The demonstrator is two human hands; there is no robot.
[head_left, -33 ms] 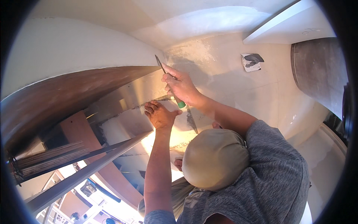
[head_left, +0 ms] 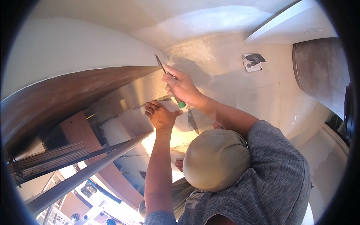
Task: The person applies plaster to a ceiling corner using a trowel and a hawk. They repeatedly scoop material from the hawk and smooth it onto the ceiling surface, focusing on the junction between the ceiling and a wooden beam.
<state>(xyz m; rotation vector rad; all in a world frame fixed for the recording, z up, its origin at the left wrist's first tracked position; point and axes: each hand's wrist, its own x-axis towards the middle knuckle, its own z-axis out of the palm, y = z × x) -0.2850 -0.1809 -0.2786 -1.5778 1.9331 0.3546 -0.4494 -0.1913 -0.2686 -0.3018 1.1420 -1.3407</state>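
Note:
My right hand is closed around a scraper with a thin dark blade and a green-ended handle. The blade slants up and away to the left, close to the corner where the white panel meets the pale, patchy surface; I cannot tell whether the tip touches. Below and left of it, my left hand rests with fingers apart and palm down on a pale slab with rough dark edges. Its thumb points toward the green handle end without clearly touching it.
A small white sheet with a dark grey flat piece lies to the right. A white ledge juts in at top right, beside a brown-grey panel. A long grey bar crosses the lower left, near a reddish-brown board. My bent knee sits between my arms.

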